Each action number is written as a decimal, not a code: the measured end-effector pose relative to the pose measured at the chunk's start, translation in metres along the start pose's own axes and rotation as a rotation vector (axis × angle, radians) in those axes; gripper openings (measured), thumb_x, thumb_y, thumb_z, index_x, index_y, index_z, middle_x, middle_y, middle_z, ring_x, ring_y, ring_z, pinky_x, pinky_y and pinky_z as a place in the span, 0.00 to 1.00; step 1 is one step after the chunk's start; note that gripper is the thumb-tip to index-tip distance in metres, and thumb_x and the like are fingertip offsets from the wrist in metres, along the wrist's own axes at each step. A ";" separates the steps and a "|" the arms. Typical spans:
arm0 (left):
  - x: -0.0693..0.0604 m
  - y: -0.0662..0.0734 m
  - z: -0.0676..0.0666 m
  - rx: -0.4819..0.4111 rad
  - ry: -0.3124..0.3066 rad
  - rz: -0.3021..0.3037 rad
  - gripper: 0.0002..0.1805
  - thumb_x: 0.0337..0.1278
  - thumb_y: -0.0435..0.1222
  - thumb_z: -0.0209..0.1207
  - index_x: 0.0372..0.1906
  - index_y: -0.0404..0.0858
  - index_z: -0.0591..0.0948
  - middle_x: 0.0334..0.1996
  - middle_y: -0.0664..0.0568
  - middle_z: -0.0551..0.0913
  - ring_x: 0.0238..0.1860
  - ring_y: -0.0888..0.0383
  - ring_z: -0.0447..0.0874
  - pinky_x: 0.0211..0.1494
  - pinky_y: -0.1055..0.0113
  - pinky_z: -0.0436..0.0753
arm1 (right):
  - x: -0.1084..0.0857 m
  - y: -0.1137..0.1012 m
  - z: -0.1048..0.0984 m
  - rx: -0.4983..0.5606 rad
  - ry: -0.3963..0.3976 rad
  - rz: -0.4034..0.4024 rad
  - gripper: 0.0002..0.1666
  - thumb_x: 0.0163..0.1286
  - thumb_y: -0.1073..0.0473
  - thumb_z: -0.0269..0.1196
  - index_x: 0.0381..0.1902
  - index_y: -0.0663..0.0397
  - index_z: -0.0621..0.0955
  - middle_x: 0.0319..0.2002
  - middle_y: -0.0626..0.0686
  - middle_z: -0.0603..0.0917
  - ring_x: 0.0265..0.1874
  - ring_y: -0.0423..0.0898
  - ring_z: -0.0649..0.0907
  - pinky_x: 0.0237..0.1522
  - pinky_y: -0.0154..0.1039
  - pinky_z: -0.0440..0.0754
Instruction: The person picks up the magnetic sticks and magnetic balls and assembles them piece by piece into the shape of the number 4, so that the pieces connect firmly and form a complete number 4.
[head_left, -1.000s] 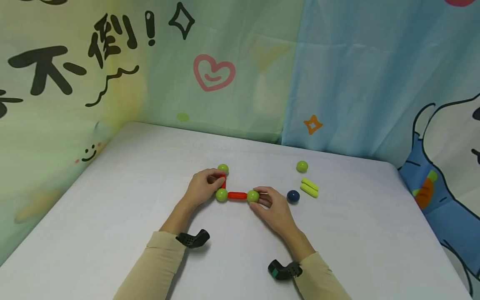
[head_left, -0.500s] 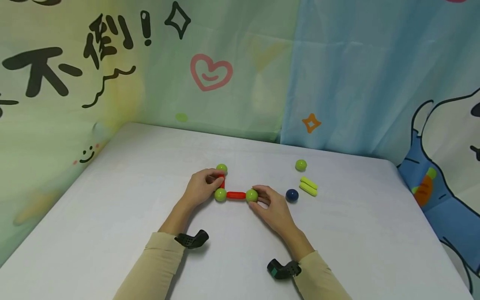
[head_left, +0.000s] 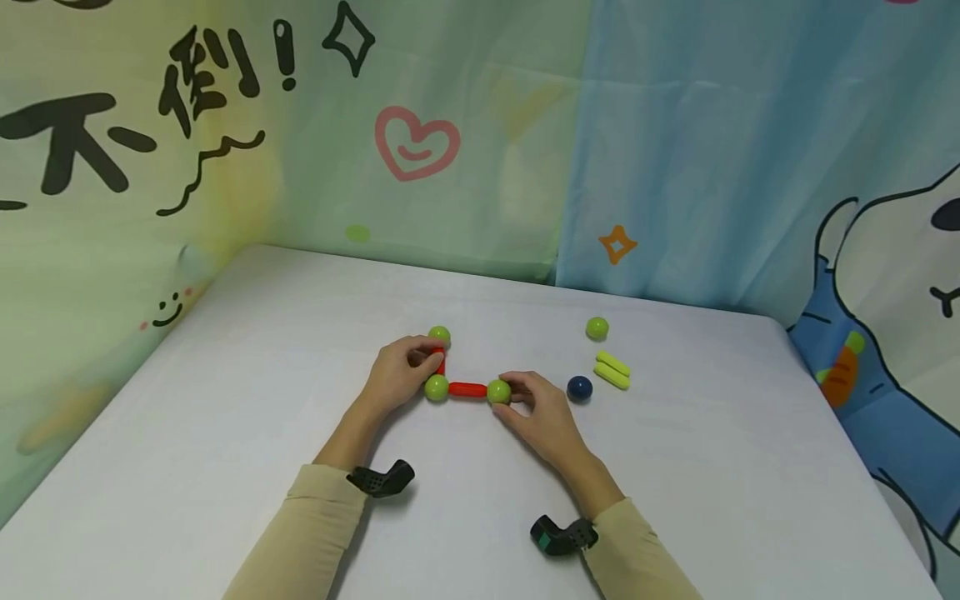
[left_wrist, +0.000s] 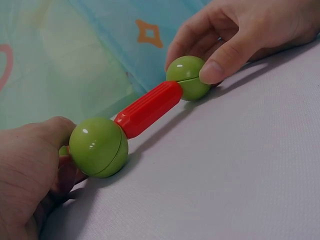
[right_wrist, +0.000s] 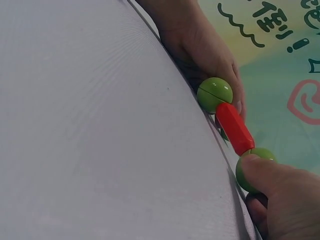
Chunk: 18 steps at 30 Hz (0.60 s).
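Observation:
Two red rods and three green balls are joined in an L on the table. One red rod (head_left: 468, 389) lies crosswise between the corner ball (head_left: 437, 388) and the right-end ball (head_left: 498, 392). My left hand (head_left: 399, 372) pinches the other red rod (head_left: 441, 365), which runs away from me to the far ball (head_left: 439, 335); its fingers partly cover that rod. With thumb and fingers my right hand (head_left: 542, 417) grips the right-end ball. In the left wrist view the crosswise rod (left_wrist: 149, 109) touches a ball at each end.
Right of my right hand lies a dark blue ball (head_left: 579, 389). Two yellow-green rods (head_left: 612, 370) lie side by side beyond it, and a loose green ball (head_left: 597, 328) is farther back. A printed curtain (head_left: 480, 167) hangs behind the white table (head_left: 720, 467).
The whole scene has shifted slightly left in the head view. Both hands keep their hold, and the L of rods and balls looks the same.

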<state>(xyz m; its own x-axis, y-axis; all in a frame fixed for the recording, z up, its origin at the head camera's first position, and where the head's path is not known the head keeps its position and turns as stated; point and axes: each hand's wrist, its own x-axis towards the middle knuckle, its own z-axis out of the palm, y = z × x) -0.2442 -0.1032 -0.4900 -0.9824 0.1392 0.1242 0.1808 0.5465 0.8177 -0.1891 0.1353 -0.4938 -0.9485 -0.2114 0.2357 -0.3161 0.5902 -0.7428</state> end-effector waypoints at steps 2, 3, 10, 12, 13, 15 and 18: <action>0.001 0.000 0.000 0.001 0.000 0.003 0.14 0.61 0.42 0.59 0.50 0.46 0.83 0.42 0.52 0.83 0.38 0.57 0.79 0.43 0.65 0.76 | 0.000 0.000 -0.001 -0.001 0.005 -0.009 0.25 0.57 0.60 0.70 0.53 0.53 0.78 0.49 0.50 0.82 0.45 0.43 0.83 0.50 0.36 0.80; 0.002 0.001 0.000 0.002 0.001 0.006 0.14 0.61 0.42 0.59 0.50 0.46 0.83 0.42 0.52 0.83 0.38 0.57 0.78 0.43 0.65 0.76 | 0.000 0.000 -0.002 -0.001 0.008 -0.013 0.25 0.57 0.60 0.70 0.53 0.53 0.78 0.48 0.50 0.82 0.45 0.43 0.83 0.50 0.36 0.80; 0.002 0.000 -0.001 0.003 -0.001 0.004 0.14 0.62 0.42 0.59 0.50 0.46 0.83 0.41 0.52 0.83 0.38 0.57 0.78 0.42 0.66 0.76 | 0.001 -0.001 -0.002 0.023 0.013 -0.026 0.24 0.57 0.61 0.70 0.53 0.54 0.78 0.48 0.50 0.81 0.46 0.43 0.82 0.49 0.35 0.80; 0.001 -0.001 -0.001 0.001 -0.002 0.000 0.14 0.62 0.42 0.59 0.50 0.46 0.83 0.41 0.52 0.83 0.38 0.57 0.77 0.42 0.66 0.76 | 0.001 -0.001 -0.002 0.020 0.018 -0.042 0.24 0.57 0.61 0.70 0.53 0.54 0.79 0.47 0.50 0.81 0.47 0.43 0.82 0.50 0.35 0.80; 0.001 -0.001 -0.001 0.002 -0.002 0.000 0.14 0.62 0.42 0.59 0.50 0.46 0.83 0.41 0.52 0.83 0.38 0.57 0.77 0.42 0.66 0.76 | 0.001 -0.001 -0.002 0.006 0.024 -0.049 0.24 0.58 0.60 0.70 0.52 0.53 0.79 0.47 0.49 0.81 0.47 0.42 0.82 0.50 0.34 0.80; 0.000 -0.002 -0.001 -0.002 -0.003 -0.003 0.14 0.61 0.42 0.59 0.51 0.46 0.82 0.42 0.52 0.83 0.38 0.57 0.78 0.42 0.66 0.76 | 0.001 -0.001 -0.003 -0.026 0.057 -0.081 0.23 0.58 0.59 0.70 0.52 0.52 0.79 0.47 0.48 0.81 0.47 0.42 0.82 0.50 0.35 0.80; 0.000 -0.002 -0.001 -0.003 -0.005 -0.002 0.14 0.61 0.42 0.59 0.51 0.46 0.82 0.42 0.52 0.83 0.38 0.57 0.78 0.42 0.66 0.76 | 0.001 -0.004 -0.011 -0.063 0.141 -0.155 0.21 0.58 0.58 0.70 0.50 0.54 0.80 0.46 0.48 0.82 0.46 0.45 0.82 0.50 0.37 0.80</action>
<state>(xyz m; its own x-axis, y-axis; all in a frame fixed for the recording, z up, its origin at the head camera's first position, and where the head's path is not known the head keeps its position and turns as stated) -0.2450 -0.1046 -0.4911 -0.9826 0.1419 0.1199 0.1786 0.5443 0.8196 -0.1888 0.1409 -0.4838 -0.8800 -0.1948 0.4331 -0.4550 0.6072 -0.6514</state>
